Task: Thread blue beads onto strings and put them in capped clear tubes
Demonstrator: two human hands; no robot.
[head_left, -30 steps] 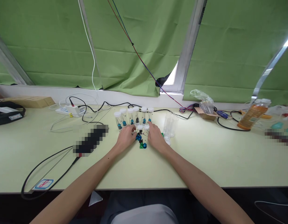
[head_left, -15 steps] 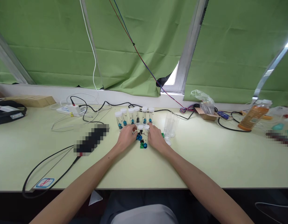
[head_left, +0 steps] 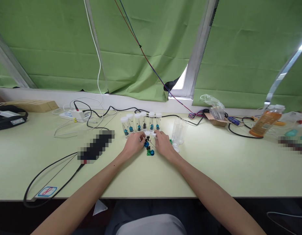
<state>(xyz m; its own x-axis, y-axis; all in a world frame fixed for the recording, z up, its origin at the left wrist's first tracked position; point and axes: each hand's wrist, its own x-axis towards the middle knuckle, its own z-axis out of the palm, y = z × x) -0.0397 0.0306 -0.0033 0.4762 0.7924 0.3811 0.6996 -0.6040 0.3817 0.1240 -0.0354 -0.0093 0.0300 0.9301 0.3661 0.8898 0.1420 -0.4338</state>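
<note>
My left hand, fingers curled in a pinch, is beside a small pile of blue and black pieces. What lies between its fingertips is too small to make out. My right hand is closed, its fingertips against a white cap; anything in its grip is hidden. Another white cap shows between the hands. Nearer to me lie a green piece and a blue round piece. Behind the hands stands a row of clear white-capped tubes holding blue or dark pieces.
Clear empty tubes and loose white caps are right of my right hand. A blurred black device with a cable lies left. An orange drink bottle and a small cardboard box are farther right.
My left hand has shifted slightly right, over the edge of the piece pile. My right fingertips have moved a little left and away from me. The tube row has not moved.
</note>
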